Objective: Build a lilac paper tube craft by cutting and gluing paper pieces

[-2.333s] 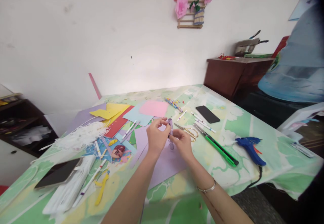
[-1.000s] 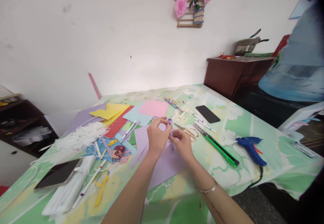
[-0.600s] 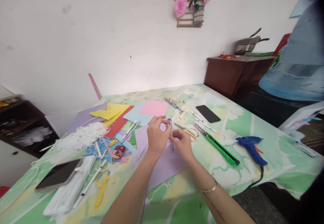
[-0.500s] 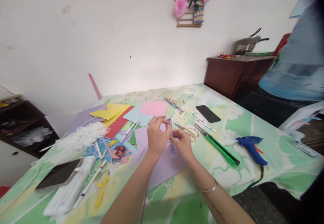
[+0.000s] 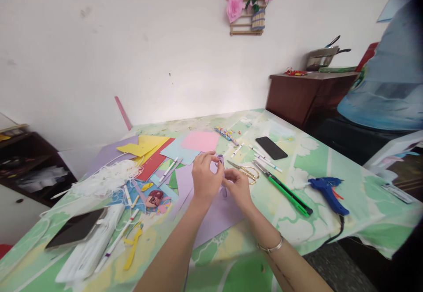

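Note:
A small looped strip of purple paper [image 5: 220,157] is pinched between my two hands, above a sheet of purple paper [image 5: 216,221]. My left hand [image 5: 207,175] is closed on the strip's upper part, thumb against fingers. Just to the right and lower, my right hand [image 5: 237,186] is closed on it too, its fingertips meeting the left ones. A lower loop of the strip shows below the fingers; its middle is hidden by them. Close to my right hand lie gold-handled scissors [image 5: 246,171] and a green utility knife [image 5: 287,194].
A blue glue gun [image 5: 328,195] with a cord lies at the right. A black phone [image 5: 271,148] and several markers [image 5: 262,153] lie beyond the scissors. Left are coloured papers [image 5: 155,160], tangled white string [image 5: 105,177], a second phone [image 5: 77,227] and a white case [image 5: 89,248].
Both hands hold almost the same place. The purple strip's lower part has turned slightly between the fingers, now showing as a loop. Nothing else on the table has moved.

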The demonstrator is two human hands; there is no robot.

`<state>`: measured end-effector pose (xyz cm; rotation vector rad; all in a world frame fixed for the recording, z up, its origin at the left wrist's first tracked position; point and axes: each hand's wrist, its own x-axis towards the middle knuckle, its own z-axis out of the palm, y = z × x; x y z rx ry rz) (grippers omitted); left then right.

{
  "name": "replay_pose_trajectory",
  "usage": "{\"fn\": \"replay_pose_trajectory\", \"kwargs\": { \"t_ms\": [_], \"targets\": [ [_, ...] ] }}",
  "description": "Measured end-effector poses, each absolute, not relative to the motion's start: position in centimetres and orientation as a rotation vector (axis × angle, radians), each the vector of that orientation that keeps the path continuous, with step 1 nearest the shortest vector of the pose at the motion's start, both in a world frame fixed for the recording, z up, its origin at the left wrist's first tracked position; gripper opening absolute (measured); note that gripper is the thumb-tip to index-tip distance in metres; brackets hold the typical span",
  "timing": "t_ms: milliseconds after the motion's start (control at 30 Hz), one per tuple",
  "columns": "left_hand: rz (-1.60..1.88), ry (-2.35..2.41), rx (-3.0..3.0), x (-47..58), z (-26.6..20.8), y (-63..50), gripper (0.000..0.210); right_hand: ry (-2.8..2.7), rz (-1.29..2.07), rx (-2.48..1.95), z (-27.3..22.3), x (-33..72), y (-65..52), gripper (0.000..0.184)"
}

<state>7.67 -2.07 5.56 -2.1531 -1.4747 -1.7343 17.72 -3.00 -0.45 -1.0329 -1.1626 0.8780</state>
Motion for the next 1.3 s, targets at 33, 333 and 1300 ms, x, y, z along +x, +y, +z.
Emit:
{"fn": "replay_pose_trajectory", "kwargs": {
  "t_ms": [33, 333, 1300],
  "targets": [
    [-1.734, -1.475, -2.155, 7.7, 5.6, -2.0, 0.012, -1.161, 0.878, -1.035, -0.4, 17.7, -3.0, 0.012],
    [-1.723, -1.440, -2.133, 7.5, 5.3, -1.6, 0.014, -1.142, 0.896, -1.040, -0.3, 17.7, -3.1, 0.014],
    [-2.240, -1.347, -2.535, 5.2, 4.6, -1.2, 0.009, -1.049, 1.248, -0.891, -0.4, 17.6, -3.0, 0.027]
  ]
}}
